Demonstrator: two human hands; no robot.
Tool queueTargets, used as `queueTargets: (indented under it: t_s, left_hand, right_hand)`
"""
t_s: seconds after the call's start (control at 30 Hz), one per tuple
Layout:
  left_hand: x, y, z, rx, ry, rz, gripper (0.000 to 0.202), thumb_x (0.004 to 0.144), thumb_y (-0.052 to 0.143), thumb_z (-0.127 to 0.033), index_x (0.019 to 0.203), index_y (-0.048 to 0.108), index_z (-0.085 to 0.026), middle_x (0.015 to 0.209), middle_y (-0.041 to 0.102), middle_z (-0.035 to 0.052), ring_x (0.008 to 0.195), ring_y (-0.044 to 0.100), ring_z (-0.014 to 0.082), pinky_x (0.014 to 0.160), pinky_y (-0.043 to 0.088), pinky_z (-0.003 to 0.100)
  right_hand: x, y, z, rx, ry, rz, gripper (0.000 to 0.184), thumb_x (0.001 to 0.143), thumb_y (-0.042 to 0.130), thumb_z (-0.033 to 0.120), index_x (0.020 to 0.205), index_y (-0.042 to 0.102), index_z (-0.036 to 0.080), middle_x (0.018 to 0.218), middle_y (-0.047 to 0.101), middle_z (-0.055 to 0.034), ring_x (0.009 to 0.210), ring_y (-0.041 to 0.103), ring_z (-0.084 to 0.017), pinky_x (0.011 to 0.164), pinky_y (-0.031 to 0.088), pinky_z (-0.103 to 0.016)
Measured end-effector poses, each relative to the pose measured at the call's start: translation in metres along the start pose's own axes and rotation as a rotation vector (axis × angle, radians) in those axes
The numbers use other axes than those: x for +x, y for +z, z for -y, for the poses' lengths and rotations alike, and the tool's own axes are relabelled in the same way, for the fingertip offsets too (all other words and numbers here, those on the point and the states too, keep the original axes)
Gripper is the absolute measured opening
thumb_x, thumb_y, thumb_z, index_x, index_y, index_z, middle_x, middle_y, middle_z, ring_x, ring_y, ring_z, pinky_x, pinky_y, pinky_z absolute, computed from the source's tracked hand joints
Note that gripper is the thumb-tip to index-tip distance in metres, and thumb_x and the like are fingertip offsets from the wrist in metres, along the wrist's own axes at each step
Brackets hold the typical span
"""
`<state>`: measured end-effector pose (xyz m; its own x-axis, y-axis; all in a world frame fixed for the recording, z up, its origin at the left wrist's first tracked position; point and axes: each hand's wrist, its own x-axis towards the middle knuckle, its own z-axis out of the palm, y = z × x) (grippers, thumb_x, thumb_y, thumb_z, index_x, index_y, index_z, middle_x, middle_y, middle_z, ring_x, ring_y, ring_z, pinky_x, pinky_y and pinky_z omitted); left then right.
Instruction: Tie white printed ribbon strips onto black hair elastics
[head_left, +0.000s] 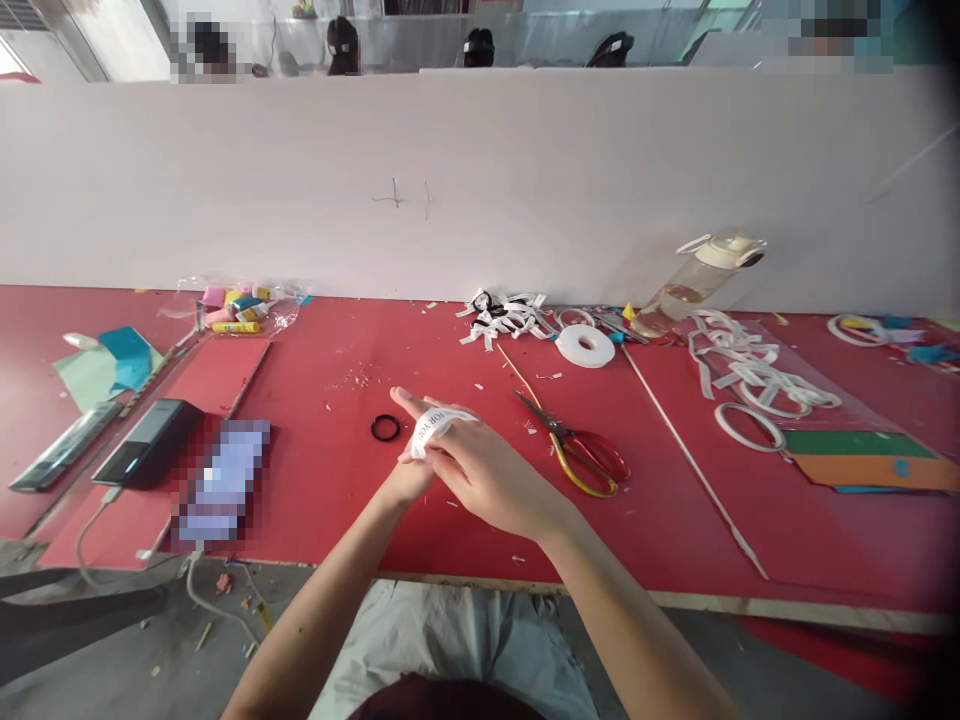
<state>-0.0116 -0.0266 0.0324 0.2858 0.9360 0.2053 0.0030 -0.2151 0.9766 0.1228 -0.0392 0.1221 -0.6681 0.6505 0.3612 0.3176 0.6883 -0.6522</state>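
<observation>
A white ribbon printed "FOR YOU" loops over the fingers where my two hands meet above the red table. My left hand is mostly covered by the right one; a fingertip or two point up and left beside the ribbon. My right hand lies across it with bent fingers closed at the ribbon, their tips hidden. Just left of the hands lies a black ring-shaped band. To the right are scissors with red and yellow handles, blades slightly apart.
Behind are a white ribbon roll, a pile of ribbon pieces and a tilted clear bottle. White cord and coloured sheets lie right. A phone, power bank and bagged clay-like pieces sit left.
</observation>
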Motion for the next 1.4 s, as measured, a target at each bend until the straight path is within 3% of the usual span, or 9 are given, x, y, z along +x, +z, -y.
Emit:
queueTargets:
  t_s: [0.2, 0.43, 0.67, 0.8, 0.9, 1.1, 1.23, 1.33, 1.4]
  left_hand:
    - [-0.003, 0.005, 0.01, -0.27, -0.079, -0.042, 0.035, 0.076, 0.072, -0.048, 0.09, 0.067, -0.016, 0.084, 0.068, 0.0077, 0.079, 0.065, 0.0222, 0.07, 0.053, 0.033]
    - [0.004, 0.005, 0.01, -0.572, -0.301, 0.029, 0.053, 0.069, 0.073, -0.066, 0.072, 0.065, -0.014, 0.065, 0.063, 0.0058, 0.064, 0.06, 0.0178, 0.062, 0.046, 0.029]
    - [0.015, -0.003, 0.0, -0.547, -0.273, 0.096, 0.04, 0.072, 0.077, -0.053, 0.072, 0.065, -0.015, 0.067, 0.065, 0.0053, 0.065, 0.06, 0.0164, 0.064, 0.046, 0.029]
    - [0.018, -0.005, 0.004, -0.617, -0.307, 0.269, 0.039, 0.082, 0.066, -0.054, 0.07, 0.06, -0.017, 0.042, 0.042, -0.005, 0.039, 0.037, 0.0089, 0.047, 0.031, 0.025]
    - [0.016, -0.008, 0.009, -0.553, -0.302, 0.332, 0.035, 0.083, 0.067, -0.049, 0.075, 0.063, -0.015, 0.041, 0.031, -0.0095, 0.039, 0.02, 0.0052, 0.048, 0.02, 0.024]
    - [0.015, -0.01, 0.002, -0.435, -0.365, 0.529, 0.03, 0.08, 0.073, -0.044, 0.083, 0.068, -0.014, 0.048, 0.039, -0.0077, 0.043, 0.029, 0.0059, 0.049, 0.024, 0.025]
    - [0.014, -0.015, -0.006, -0.386, -0.297, 0.675, 0.031, 0.085, 0.067, -0.045, 0.092, 0.071, -0.014, 0.052, 0.043, -0.006, 0.046, 0.037, 0.0074, 0.05, 0.032, 0.025]
    - [0.012, -0.018, -0.006, -0.385, -0.268, 0.684, 0.034, 0.09, 0.063, -0.045, 0.1, 0.072, -0.014, 0.053, 0.043, -0.0057, 0.048, 0.037, 0.0077, 0.052, 0.034, 0.025]
    - [0.012, -0.018, -0.002, -0.408, -0.27, 0.661, 0.036, 0.091, 0.06, -0.045, 0.1, 0.073, -0.012, 0.053, 0.04, -0.0061, 0.048, 0.034, 0.0074, 0.052, 0.03, 0.025]
  right_hand:
    - [0.001, -0.01, -0.011, 0.119, 0.139, -0.094, 0.034, 0.099, 0.044, 0.02, 0.128, 0.058, 0.032, 0.147, 0.052, -0.0027, 0.104, 0.069, -0.018, 0.087, 0.061, -0.035]
    - [-0.001, -0.005, -0.013, 0.308, 0.212, -0.146, 0.06, 0.098, 0.049, 0.021, 0.153, 0.032, 0.039, 0.153, 0.045, -0.0035, 0.105, 0.071, -0.017, 0.097, 0.059, -0.037]
    - [-0.004, -0.005, -0.022, 0.328, 0.256, -0.177, 0.049, 0.096, 0.056, 0.027, 0.144, 0.046, 0.033, 0.154, 0.044, -0.007, 0.12, 0.064, -0.021, 0.097, 0.058, -0.037]
    - [-0.006, -0.007, -0.031, 0.432, 0.286, -0.169, 0.047, 0.094, 0.06, 0.039, 0.14, 0.051, 0.031, 0.148, 0.051, -0.0087, 0.12, 0.063, -0.022, 0.096, 0.059, -0.039]
    - [-0.006, -0.012, -0.039, 0.55, 0.334, -0.3, 0.047, 0.095, 0.057, 0.047, 0.137, 0.055, 0.026, 0.136, 0.06, -0.0116, 0.11, 0.068, -0.022, 0.091, 0.06, -0.039]
    - [0.001, -0.026, -0.064, 0.616, 0.408, -0.631, 0.038, 0.092, 0.06, 0.052, 0.112, 0.069, 0.021, 0.114, 0.071, -0.0094, 0.097, 0.071, -0.021, 0.096, 0.058, -0.043]
    - [0.004, -0.016, -0.097, 0.481, 0.486, -0.545, 0.039, 0.09, 0.06, 0.054, 0.103, 0.07, 0.018, 0.104, 0.073, -0.009, 0.09, 0.071, -0.02, 0.087, 0.059, -0.037]
    - [-0.002, 0.005, -0.119, 0.201, 0.586, -0.322, 0.036, 0.088, 0.061, 0.051, 0.081, 0.068, 0.017, 0.083, 0.071, -0.0065, 0.081, 0.069, -0.02, 0.08, 0.057, -0.033]
    - [-0.011, 0.02, -0.123, 0.07, 0.629, -0.295, 0.031, 0.088, 0.059, 0.046, 0.082, 0.067, 0.017, 0.082, 0.07, -0.0066, 0.078, 0.068, -0.02, 0.076, 0.056, -0.033]
